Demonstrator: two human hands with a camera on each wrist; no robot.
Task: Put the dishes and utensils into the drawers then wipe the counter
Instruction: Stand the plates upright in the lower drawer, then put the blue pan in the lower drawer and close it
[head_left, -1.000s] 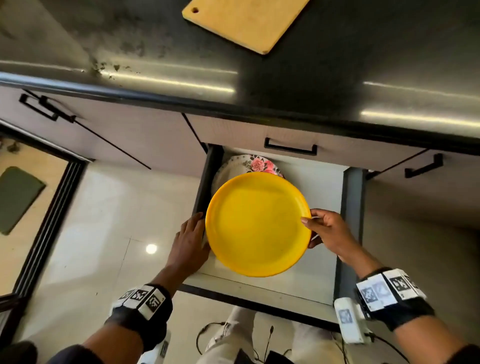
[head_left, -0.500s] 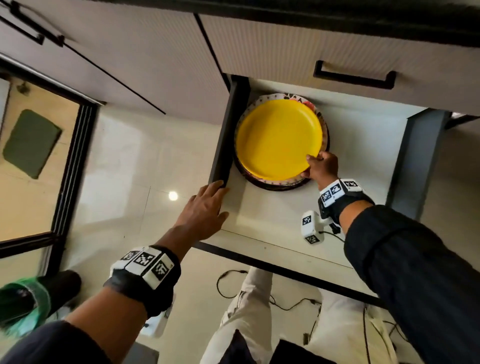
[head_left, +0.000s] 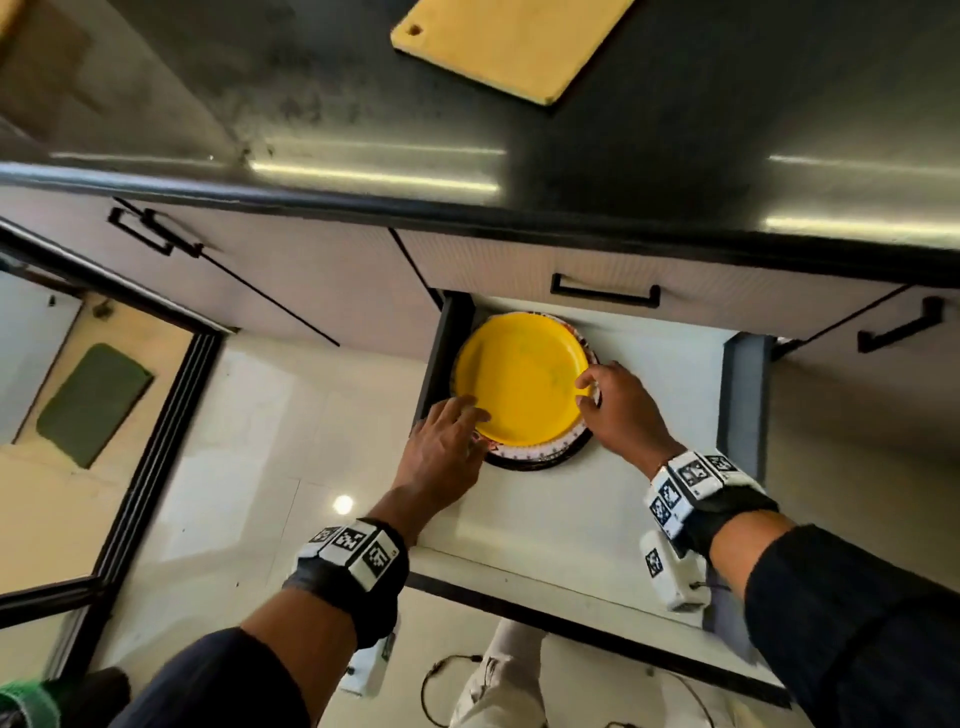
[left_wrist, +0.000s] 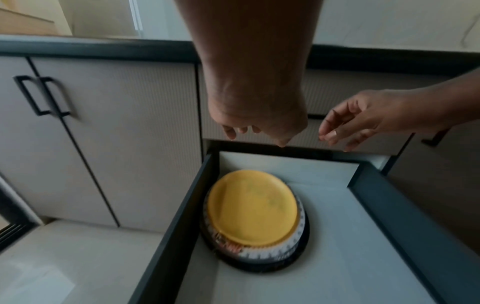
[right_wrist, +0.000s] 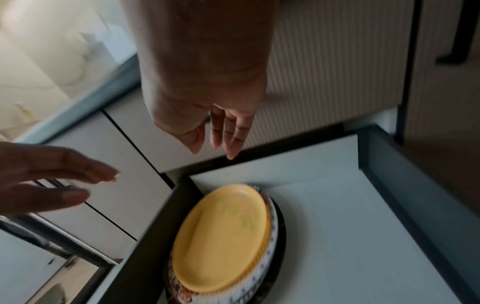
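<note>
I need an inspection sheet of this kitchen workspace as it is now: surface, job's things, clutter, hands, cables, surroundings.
Surface: dark counter, dusty smudges at its left.
Job's things: yellow plate on top of a plate stack in the open drawer, at its left side.
Clutter: wooden cutting board on the counter.
Hands: left hand and right hand above the plate's edges, empty.
Cables: black cable on the floor by the person's feet.
Surroundings: closed cabinets, tiled floor, green mat.
</note>
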